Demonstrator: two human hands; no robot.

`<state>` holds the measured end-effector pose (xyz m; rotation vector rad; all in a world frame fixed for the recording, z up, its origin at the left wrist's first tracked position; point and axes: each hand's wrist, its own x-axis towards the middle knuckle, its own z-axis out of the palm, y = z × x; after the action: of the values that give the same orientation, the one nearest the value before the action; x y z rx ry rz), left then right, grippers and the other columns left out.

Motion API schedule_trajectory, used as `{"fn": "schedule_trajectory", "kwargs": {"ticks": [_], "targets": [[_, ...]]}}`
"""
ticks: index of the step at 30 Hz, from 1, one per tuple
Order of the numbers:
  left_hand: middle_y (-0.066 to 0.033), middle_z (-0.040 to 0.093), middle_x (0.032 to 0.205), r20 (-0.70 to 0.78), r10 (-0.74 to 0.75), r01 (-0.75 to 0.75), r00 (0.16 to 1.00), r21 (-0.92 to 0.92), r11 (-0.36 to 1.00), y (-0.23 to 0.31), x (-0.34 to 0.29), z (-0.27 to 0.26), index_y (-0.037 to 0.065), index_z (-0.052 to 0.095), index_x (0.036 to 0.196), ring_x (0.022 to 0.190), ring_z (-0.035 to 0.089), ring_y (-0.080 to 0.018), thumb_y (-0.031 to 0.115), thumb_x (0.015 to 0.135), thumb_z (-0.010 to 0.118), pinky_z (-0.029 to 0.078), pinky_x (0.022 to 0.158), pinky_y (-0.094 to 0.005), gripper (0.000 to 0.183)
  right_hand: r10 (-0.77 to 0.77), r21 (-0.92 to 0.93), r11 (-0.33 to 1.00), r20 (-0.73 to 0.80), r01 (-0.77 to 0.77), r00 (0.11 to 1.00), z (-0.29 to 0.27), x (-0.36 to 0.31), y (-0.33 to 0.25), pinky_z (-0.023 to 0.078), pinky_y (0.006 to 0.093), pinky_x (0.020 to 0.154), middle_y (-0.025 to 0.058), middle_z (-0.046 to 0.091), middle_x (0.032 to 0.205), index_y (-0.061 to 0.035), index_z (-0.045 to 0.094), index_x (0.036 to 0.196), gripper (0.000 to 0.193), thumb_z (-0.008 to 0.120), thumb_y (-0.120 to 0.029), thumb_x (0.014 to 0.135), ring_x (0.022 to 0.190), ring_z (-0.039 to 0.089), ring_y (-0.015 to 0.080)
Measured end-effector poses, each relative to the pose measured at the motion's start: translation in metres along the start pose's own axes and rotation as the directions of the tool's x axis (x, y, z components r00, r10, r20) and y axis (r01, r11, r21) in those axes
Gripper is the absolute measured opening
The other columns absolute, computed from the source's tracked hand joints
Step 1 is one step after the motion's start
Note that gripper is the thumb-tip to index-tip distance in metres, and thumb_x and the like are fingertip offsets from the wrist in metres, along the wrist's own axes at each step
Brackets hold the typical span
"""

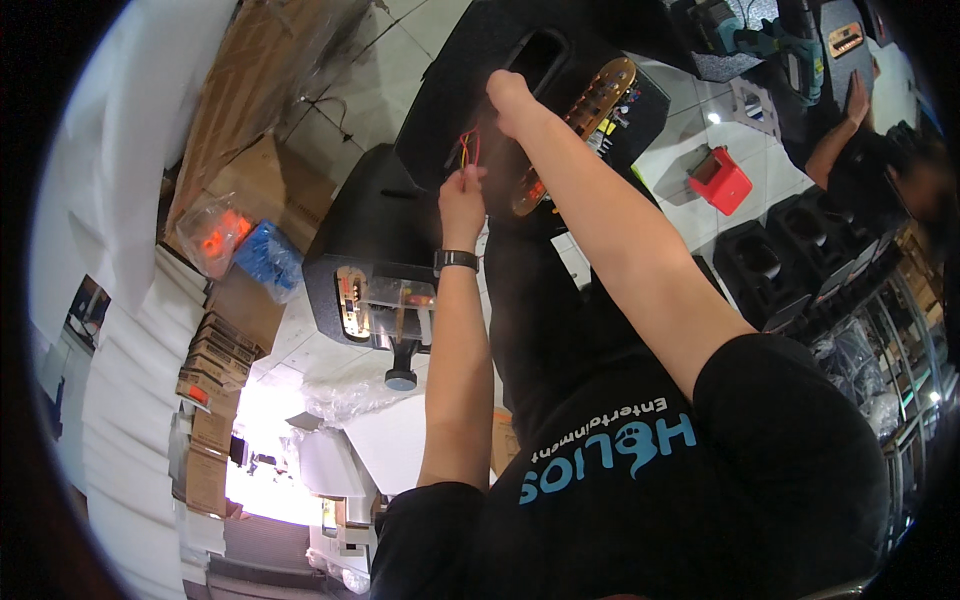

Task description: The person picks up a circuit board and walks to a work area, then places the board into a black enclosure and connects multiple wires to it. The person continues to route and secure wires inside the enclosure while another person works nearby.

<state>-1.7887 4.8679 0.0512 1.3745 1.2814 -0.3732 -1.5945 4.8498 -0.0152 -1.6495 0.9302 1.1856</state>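
A large black speaker cabinet (455, 85) lies before me, with an oblong handle recess in its upper face. My left hand (462, 205) is closed, pinching thin red and yellow wires (469, 148) that rise above its fingertips at the cabinet's near side. Beside the handle recess, my right hand (512, 105) is closed with its fingers curled down; whatever they hold is hidden. To the right of that hand, a long gold panel with rounded ends (600, 95) stands tilted against the cabinet, electronic parts showing along its edge.
Another black speaker cabinet (375, 225) with a gold panel stands at left, a clear plastic box (395, 300) against it. A red bin (720, 181), teal power tool (795, 55) and further speakers (750, 270) are at right, near another person's arm (835, 140). Bagged orange and blue items (268, 258) lie left.
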Motion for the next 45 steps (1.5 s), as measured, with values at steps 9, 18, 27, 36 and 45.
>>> {"fn": "schedule_trajectory", "kwargs": {"ticks": [9, 18, 27, 36, 45], "targets": [[-0.0136, 0.072, 0.085, -0.027, -0.050, 0.050, 0.998, 0.012, 0.999, -0.014, -0.004, 0.008, 0.002, 0.077, 0.107, 0.078, 0.067, -0.0216, 0.033, 0.108, 0.054, 0.052, 0.077, -0.0365, 0.039, 0.097, 0.434, 0.898, -0.028, -0.076, 0.995, 0.011, -0.036, 0.001, 0.045, 0.0559, 0.096, 0.0181, 0.059, 0.110, -0.0011, 0.064, 0.100, 0.018, 0.059, -0.010, 0.085, 0.108, 0.056, 0.0338], [-0.0239, 0.073, 0.119, -0.069, 0.197, -0.187, 0.978, 0.133, 0.973, 0.009, -0.005, -0.002, 0.003, 0.069, 0.127, 0.108, 0.072, -0.0393, 0.025, 0.107, 0.056, 0.055, 0.091, -0.0418, 0.032, -0.387, 0.132, 0.865, -0.440, 0.485, 0.810, 0.025, -0.022, 0.035, 0.054, 0.0429, 0.086, 0.0286, 0.075, 0.097, 0.0058, 0.075, 0.098, 0.027, 0.055, -0.002, 0.083, 0.096, 0.074, 0.0402], [-0.0118, 0.077, 0.089, -0.162, 0.362, -0.327, 0.918, 0.208, 0.922, 0.000, -0.024, 0.019, 0.001, 0.070, 0.132, 0.068, 0.066, -0.0133, 0.023, 0.107, 0.060, 0.051, 0.061, -0.0299, 0.034, -0.275, -0.537, 0.683, 0.439, 0.495, 0.855, -0.035, 0.024, -0.007, 0.056, 0.0405, 0.093, 0.0225, 0.071, 0.117, 0.0074, 0.068, 0.120, 0.036, 0.065, -0.002, 0.085, 0.115, 0.068, 0.0352], [-0.0120, 0.073, 0.073, -0.277, 0.237, -0.235, 0.931, 0.038, 0.971, 0.016, -0.053, 0.048, -0.004, 0.074, 0.101, 0.065, 0.068, -0.0160, 0.018, 0.098, 0.072, 0.052, 0.063, -0.0328, 0.023, -0.194, -0.843, -0.100, 0.538, 0.529, 0.820, -0.020, -0.024, -0.035, 0.060, 0.0423, 0.096, 0.0245, 0.074, 0.113, 0.0062, 0.076, 0.105, 0.021, 0.069, -0.005, 0.089, 0.108, 0.073, 0.0394], [-0.0071, 0.073, 0.079, -0.231, 0.117, -0.177, 0.966, -0.259, 0.949, 0.015, -0.051, 0.049, -0.002, 0.071, 0.100, 0.065, 0.067, -0.0088, 0.016, 0.096, 0.076, 0.051, 0.057, -0.0255, 0.019, -0.514, -0.864, 0.275, 0.238, 0.421, 0.824, -0.019, -0.026, -0.009, 0.064, 0.0412, 0.083, 0.0293, 0.075, 0.100, 0.0078, 0.077, 0.096, 0.022, 0.078, -0.008, 0.081, 0.097, 0.077, 0.0412]]}}
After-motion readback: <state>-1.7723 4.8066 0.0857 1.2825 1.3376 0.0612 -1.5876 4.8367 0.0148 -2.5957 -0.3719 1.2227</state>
